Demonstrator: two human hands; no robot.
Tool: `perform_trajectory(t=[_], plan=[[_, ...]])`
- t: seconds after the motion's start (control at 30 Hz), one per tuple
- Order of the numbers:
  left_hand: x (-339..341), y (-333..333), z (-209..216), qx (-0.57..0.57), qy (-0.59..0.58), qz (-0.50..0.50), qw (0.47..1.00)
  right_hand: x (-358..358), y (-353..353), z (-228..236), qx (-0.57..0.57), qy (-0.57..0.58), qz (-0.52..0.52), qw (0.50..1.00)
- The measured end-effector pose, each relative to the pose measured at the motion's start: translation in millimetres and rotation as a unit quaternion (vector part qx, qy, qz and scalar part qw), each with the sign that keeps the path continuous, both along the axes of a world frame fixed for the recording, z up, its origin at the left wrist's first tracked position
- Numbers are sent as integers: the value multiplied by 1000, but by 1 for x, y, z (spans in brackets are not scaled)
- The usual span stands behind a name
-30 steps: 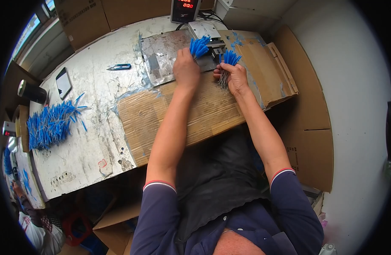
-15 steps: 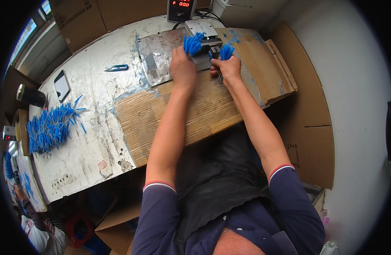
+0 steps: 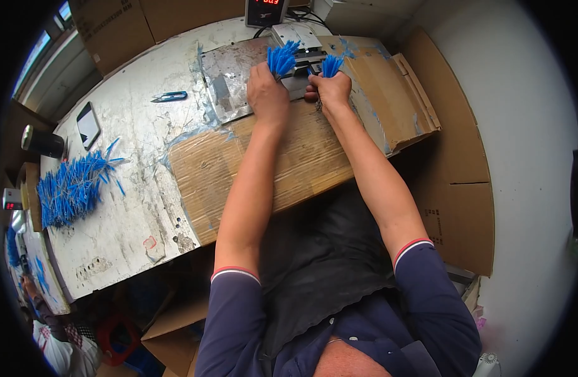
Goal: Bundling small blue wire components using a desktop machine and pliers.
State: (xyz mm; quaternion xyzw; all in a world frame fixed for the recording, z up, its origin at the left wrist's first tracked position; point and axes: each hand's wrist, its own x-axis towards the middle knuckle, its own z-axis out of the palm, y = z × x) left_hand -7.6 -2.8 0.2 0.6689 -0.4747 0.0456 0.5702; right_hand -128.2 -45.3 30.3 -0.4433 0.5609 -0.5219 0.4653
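Observation:
My left hand [image 3: 267,95] is closed around a bunch of thin wire leads with blue ends [image 3: 282,58], which fan out above the fingers. Close to its right, my right hand [image 3: 334,90] grips a smaller bunch of blue-ended leads [image 3: 331,65]. A small blue piece shows at its thumb and fingertips, near the metal bench machine [image 3: 296,36]. The lower ends of both bunches are mostly hidden by the hands. Under the left hand lies a worn metal plate [image 3: 229,75], and the forearms pass over a taped cardboard sheet [image 3: 207,169].
A large pile of blue-ended leads [image 3: 72,191] lies at the left, with a phone [image 3: 88,125], a dark cup [image 3: 43,142] and blue thread snips [image 3: 169,97] behind it. Behind the machine stands a red-lit display box [image 3: 264,14]. Cardboard [image 3: 389,88] edges the right; another person [image 3: 56,336] works at far left.
Both hands have shifted slightly away from me, the right one more, closer to the machine. Each still holds its bunch. The whole view has shifted a little.

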Motion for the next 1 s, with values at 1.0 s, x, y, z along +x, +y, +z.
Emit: perform_trajectory(t=[1.0], plan=[[-1,4,-1,51,-77,-72,993,-35,23,-4,8,-108,126,986]])
